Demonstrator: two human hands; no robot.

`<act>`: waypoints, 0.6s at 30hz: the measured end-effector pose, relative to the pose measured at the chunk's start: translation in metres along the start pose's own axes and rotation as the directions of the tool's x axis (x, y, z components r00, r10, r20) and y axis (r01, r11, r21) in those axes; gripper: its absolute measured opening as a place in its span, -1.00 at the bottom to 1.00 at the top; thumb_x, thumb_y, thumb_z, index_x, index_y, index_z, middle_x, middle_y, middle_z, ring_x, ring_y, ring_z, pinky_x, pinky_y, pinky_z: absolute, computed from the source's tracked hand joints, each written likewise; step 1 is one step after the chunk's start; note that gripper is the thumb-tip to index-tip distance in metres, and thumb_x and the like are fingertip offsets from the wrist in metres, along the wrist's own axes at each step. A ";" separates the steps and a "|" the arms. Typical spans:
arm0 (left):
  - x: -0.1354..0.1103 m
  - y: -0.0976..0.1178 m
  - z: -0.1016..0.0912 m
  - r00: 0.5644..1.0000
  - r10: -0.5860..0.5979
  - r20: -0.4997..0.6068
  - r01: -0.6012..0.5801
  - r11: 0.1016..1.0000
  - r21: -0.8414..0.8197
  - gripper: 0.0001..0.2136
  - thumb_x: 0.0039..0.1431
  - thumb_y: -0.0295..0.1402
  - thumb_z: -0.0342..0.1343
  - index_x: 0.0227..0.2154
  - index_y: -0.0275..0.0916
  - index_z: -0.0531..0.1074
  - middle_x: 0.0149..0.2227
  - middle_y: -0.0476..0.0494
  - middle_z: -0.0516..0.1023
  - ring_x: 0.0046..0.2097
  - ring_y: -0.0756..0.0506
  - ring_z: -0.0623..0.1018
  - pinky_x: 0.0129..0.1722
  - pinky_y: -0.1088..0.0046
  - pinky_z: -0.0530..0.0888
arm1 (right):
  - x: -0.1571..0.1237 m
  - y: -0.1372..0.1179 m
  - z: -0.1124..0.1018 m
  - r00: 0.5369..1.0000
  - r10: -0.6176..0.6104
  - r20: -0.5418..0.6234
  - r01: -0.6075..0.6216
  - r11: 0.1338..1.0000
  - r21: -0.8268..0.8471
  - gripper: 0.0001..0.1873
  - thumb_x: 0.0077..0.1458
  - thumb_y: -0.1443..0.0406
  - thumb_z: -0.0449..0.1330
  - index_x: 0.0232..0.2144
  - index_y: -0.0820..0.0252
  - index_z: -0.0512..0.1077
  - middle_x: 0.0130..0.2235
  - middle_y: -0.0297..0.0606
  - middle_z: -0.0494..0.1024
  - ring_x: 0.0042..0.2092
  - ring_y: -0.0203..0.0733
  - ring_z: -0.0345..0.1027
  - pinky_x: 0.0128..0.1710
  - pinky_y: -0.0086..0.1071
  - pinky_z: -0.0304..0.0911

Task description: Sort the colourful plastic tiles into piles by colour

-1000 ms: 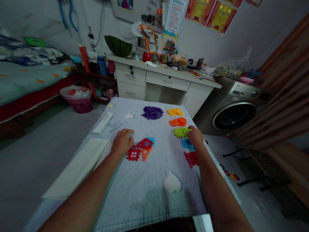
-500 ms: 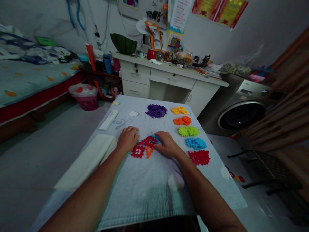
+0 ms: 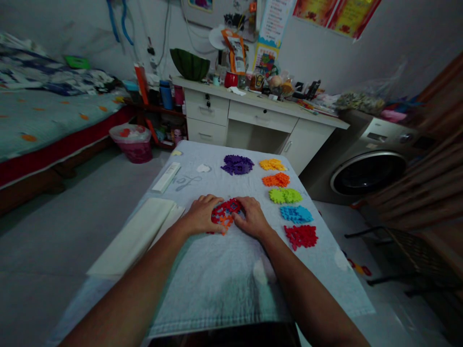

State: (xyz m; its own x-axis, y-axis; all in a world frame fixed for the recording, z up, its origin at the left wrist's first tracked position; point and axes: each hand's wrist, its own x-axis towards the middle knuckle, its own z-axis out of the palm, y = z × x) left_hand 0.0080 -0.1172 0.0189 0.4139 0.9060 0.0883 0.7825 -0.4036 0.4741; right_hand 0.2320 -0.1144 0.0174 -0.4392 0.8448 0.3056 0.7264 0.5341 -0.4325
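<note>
Between my hands, flat on the cloth, lies a cluster of red interlocking plastic blocks (image 3: 231, 206) with an orange block (image 3: 226, 221) at its near side and a little blue showing. My left hand (image 3: 202, 215) curls round the cluster's left side, fingers at the far edge and thumb at the near edge. On the right side, my right hand (image 3: 252, 218) grips the edge with bent fingers and thumb. Both palms hide part of the blocks, so how they are joined cannot be made out.
Sorted block piles line the table's right: yellow (image 3: 272, 164), orange (image 3: 276, 180), lime green (image 3: 285, 195), blue (image 3: 296, 214) and red (image 3: 301, 236). A purple pile (image 3: 237, 164) sits at the back. A white box (image 3: 166, 177) and folded pale cloth (image 3: 132, 236) lie left.
My left hand has moved right and now covers the red window block on the left side. My right hand stays at the right edge. The view has shifted slightly.
</note>
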 end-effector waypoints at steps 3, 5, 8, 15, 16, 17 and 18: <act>-0.004 0.004 0.000 0.999 -0.002 0.045 0.000 0.999 0.048 -0.06 -0.35 0.08 0.35 0.19 -0.07 0.24 0.15 -0.19 0.35 0.12 -0.32 0.35 0.10 0.15 0.31 | -0.001 0.004 -0.002 0.999 0.028 -0.035 -0.027 1.000 0.008 -0.62 0.16 0.23 0.13 0.01 0.25 0.41 -0.10 -0.11 0.53 -0.07 -0.06 0.30 -0.02 -0.20 0.13; -0.006 0.005 -0.002 0.998 0.001 0.058 -0.004 0.998 0.064 -0.05 -0.34 0.06 0.34 0.21 -0.06 0.22 0.15 -0.19 0.34 0.12 -0.31 0.34 0.11 0.16 0.30 | -0.001 0.006 -0.004 0.998 0.042 -0.037 -0.042 0.999 -0.005 -0.70 0.25 0.24 0.03 -0.09 0.23 0.46 -0.16 -0.14 0.54 -0.11 -0.09 0.31 -0.04 -0.23 0.12; -0.010 0.005 -0.005 0.998 0.014 0.068 -0.018 0.998 0.063 -0.03 -0.35 0.03 0.34 0.23 -0.08 0.18 0.16 -0.20 0.33 0.13 -0.31 0.34 0.14 0.16 0.30 | -0.001 0.011 -0.004 0.997 0.065 -0.040 -0.066 0.998 -0.024 -0.63 0.33 0.25 -0.12 -0.21 0.21 0.47 -0.23 -0.16 0.53 -0.16 -0.12 0.31 -0.08 -0.26 0.11; -0.013 0.001 -0.008 0.997 -0.036 0.067 0.038 0.999 -0.024 -0.19 -0.32 -0.07 0.35 0.12 -0.06 0.32 0.03 -0.18 0.39 0.02 -0.29 0.46 -0.02 0.22 0.43 | 0.000 0.022 -0.002 0.988 0.096 -0.124 -0.098 0.995 -0.009 -0.60 0.34 0.25 -0.17 -0.39 0.18 0.41 -0.31 -0.16 0.45 -0.21 -0.13 0.28 -0.11 -0.28 0.15; -0.013 0.001 -0.008 0.997 -0.030 0.066 0.032 0.999 -0.039 -0.23 -0.30 -0.08 0.35 0.09 -0.04 0.34 0.00 -0.16 0.41 -0.01 -0.27 0.48 -0.05 0.24 0.44 | 0.000 0.022 -0.002 0.985 0.110 -0.137 -0.110 0.994 0.001 -0.61 0.33 0.26 -0.15 -0.42 0.17 0.40 -0.33 -0.17 0.44 -0.23 -0.14 0.27 -0.13 -0.29 0.16; -0.013 0.000 -0.008 0.998 -0.022 0.064 0.026 0.999 -0.047 -0.28 -0.28 -0.09 0.34 0.07 -0.04 0.36 -0.02 -0.15 0.42 -0.04 -0.26 0.49 -0.07 0.26 0.44 | 0.001 0.022 -0.003 0.980 0.130 -0.151 -0.129 0.991 0.017 -0.62 0.31 0.26 -0.14 -0.43 0.17 0.39 -0.34 -0.18 0.43 -0.24 -0.14 0.27 -0.15 -0.31 0.16; -0.013 0.000 -0.008 0.998 -0.015 0.059 0.018 0.999 -0.051 -0.31 -0.26 -0.10 0.33 0.05 -0.03 0.38 -0.03 -0.14 0.43 -0.05 -0.25 0.50 -0.08 0.27 0.44 | 0.001 0.022 -0.003 0.974 0.157 -0.167 -0.152 0.988 0.039 -0.64 0.30 0.27 -0.12 -0.44 0.16 0.38 -0.35 -0.19 0.43 -0.26 -0.15 0.27 -0.17 -0.32 0.17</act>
State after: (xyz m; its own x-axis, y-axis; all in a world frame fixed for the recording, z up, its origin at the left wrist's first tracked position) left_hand -0.0010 -0.1275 0.0248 0.4292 0.9027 0.0295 0.7651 -0.3807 0.5193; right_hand 0.2492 -0.1021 0.0108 -0.2257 0.9007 0.3711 0.7636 0.4001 -0.5067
